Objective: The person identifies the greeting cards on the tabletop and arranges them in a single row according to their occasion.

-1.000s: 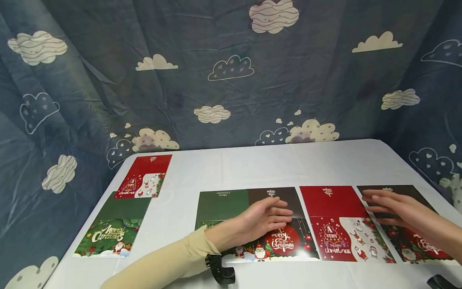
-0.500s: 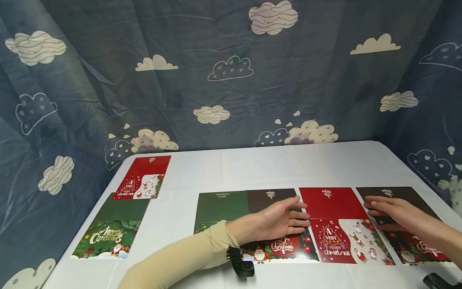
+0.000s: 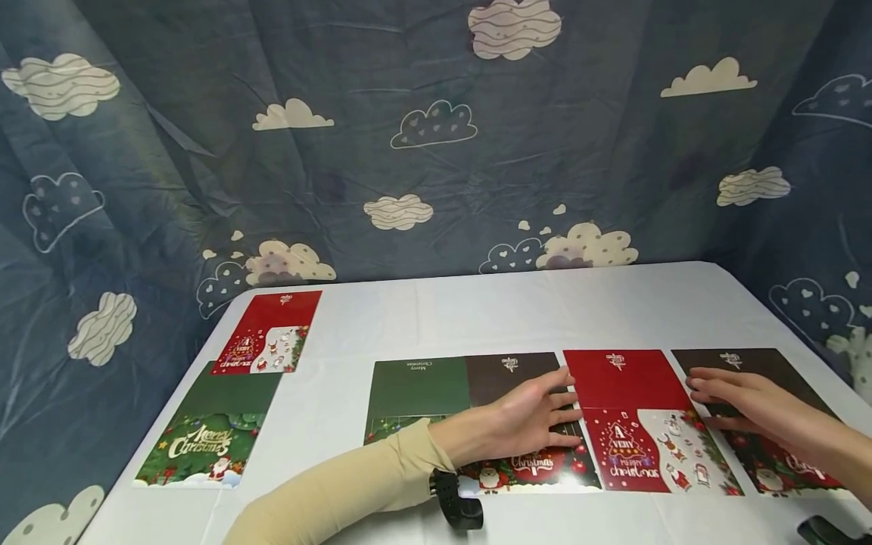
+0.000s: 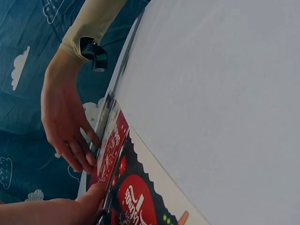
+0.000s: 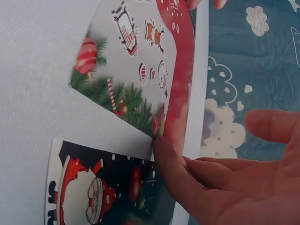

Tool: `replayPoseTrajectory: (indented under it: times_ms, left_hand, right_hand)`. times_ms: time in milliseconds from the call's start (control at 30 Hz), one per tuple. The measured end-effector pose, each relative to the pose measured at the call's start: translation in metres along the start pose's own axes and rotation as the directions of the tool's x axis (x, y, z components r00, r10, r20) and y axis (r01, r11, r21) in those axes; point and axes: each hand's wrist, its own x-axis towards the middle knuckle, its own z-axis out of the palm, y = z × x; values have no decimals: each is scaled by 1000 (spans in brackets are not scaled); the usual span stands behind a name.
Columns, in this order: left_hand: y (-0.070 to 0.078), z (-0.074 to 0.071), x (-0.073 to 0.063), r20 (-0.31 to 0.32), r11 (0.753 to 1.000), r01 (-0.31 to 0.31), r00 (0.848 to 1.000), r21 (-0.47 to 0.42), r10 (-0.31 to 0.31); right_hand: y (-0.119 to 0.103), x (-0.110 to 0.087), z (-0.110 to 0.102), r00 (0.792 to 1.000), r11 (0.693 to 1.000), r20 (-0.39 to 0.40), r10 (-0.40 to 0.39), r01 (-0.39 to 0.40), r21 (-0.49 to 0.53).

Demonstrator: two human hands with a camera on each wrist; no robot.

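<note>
Left hand (image 3: 518, 420) shifted rightward | red card (image 3: 623, 390) flanked by it and right hand (image 3: 766, 409) | both loosely extended, nothing gripped

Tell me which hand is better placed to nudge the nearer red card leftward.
Probably the right hand: it sits by the right edge of the red card; the left hand is over the dark card on the opposite side.

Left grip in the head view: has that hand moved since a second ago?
Yes: the left grip has shifted rightward; it showed short of the nearer red card a second ago and now reaches that card's left edge in the picture.
</note>
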Motion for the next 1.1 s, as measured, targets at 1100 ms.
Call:
replayPoseTrajectory:
  times_ms: [1100]
  left_hand:
    - [18, -7, -7, -178, 983, -184, 968, -16, 178]
  right_hand:
    - [-80, -42, 8, 996, 942, -5, -86, 83, 325]
